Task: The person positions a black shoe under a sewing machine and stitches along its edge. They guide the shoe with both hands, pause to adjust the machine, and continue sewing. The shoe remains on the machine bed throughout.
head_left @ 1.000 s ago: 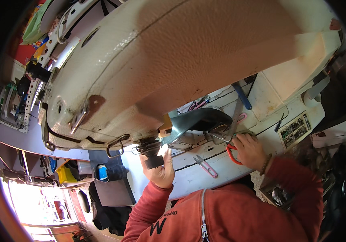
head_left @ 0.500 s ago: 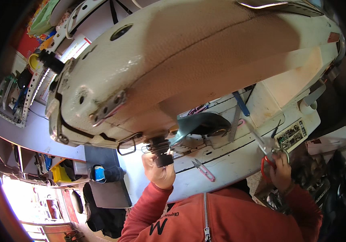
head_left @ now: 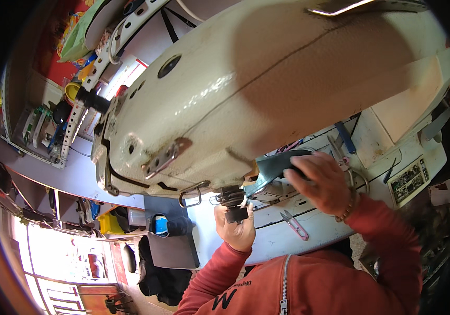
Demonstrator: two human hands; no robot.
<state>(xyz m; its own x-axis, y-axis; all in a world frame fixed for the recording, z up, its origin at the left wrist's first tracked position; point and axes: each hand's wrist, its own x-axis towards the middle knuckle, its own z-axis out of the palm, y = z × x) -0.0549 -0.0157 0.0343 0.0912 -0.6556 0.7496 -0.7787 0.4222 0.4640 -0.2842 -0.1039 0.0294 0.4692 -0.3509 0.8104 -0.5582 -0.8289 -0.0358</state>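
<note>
A large cream sewing machine head [head_left: 267,89] fills the upper middle of the view. Under its left end my left hand [head_left: 238,231] curls around a small black part [head_left: 234,209] by the needle area. My right hand [head_left: 323,185] rests on a dark grey-green piece of material [head_left: 272,168] lying on the machine bed, with its fingers closed over the piece's edge. Both arms wear red sleeves. The needle itself is hidden by the machine head.
Pink thread snips [head_left: 294,223] lie on the white table [head_left: 277,244] between my hands. A blue tool [head_left: 344,137] and a small green control panel [head_left: 411,180] sit at the right. Perforated metal shelving [head_left: 51,136] and a yellow box [head_left: 110,224] stand at the left.
My right hand held red-handled scissors out at the right; it has let them go and moved left onto the dark piece. The left hand stays under the machine head.
</note>
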